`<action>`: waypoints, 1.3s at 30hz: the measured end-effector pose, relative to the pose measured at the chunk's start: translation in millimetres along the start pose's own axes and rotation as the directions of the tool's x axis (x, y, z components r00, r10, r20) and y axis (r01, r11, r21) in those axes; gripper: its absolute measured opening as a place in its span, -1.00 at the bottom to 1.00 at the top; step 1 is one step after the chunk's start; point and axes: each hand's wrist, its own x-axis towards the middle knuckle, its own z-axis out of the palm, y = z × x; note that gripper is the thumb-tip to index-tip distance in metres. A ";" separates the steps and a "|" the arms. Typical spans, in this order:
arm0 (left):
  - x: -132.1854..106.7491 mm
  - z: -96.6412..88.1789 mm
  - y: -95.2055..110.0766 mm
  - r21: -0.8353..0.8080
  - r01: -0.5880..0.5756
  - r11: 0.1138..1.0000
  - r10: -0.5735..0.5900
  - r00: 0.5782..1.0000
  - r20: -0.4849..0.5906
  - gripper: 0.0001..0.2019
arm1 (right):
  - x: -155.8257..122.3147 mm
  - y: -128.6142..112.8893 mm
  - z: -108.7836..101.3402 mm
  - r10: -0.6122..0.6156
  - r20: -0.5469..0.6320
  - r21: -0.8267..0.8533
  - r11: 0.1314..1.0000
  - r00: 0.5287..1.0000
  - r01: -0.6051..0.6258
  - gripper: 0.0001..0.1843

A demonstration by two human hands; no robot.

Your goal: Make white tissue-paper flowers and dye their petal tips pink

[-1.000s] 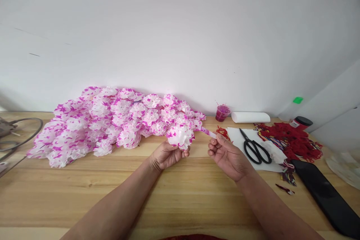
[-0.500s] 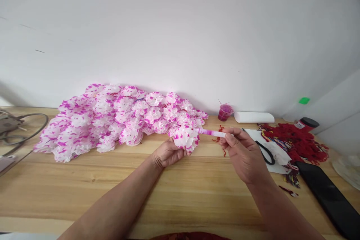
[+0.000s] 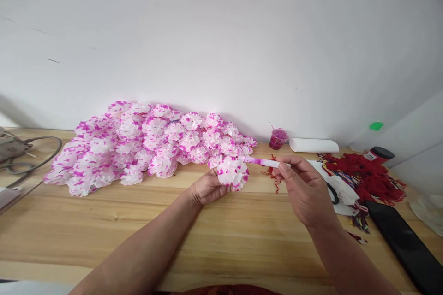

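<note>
My left hand [image 3: 206, 189] is closed around the base of a white-and-pink paper flower [image 3: 232, 172] held just above the wooden table [image 3: 104, 221]. A thin rolled paper stem [image 3: 263, 162], pink near the flower and white further out, sticks out to the right of the bloom. My right hand [image 3: 304, 191] pinches that stem between thumb and fingertips. A big heap of like paper flowers [image 3: 145, 143] lies along the wall behind my left hand.
A small pink cup [image 3: 278, 138] and a white roll [image 3: 314, 145] stand by the wall. Red threads [image 3: 363, 173], white paper with partly hidden scissors [image 3: 332, 193], a red jar [image 3: 380, 154] and a long black object [image 3: 401, 235] lie at right. Cables [image 3: 20, 156] rest far left.
My right hand moved up and rightwards along the stem and turned its back to me, covering most of the scissors. The flower shifted slightly right with my left hand.
</note>
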 end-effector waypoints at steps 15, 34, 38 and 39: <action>2.0 -3.3 -0.8 -0.039 -0.038 0.998 0.039 0.999 0.015 -0.48 | -5.5 -0.1 -3.0 -0.065 0.047 -0.076 0.995 0.997 0.069 -0.77; 6.6 -13.8 -5.1 -0.055 -0.070 0.996 0.070 0.998 -0.007 -0.64 | -20.0 -3.3 3.1 -0.173 0.071 -0.102 0.978 0.982 0.180 -0.85; 5.9 -11.7 -4.3 -0.068 -0.062 0.996 0.062 0.998 0.003 -0.61 | -17.0 7.2 1.1 -0.078 0.051 -0.064 0.995 0.996 0.081 -0.80; 5.6 -11.2 -4.0 -0.067 -0.057 0.996 0.058 0.998 0.003 -0.60 | -16.9 10.1 1.0 -0.045 0.054 -0.060 0.997 0.998 0.048 -0.79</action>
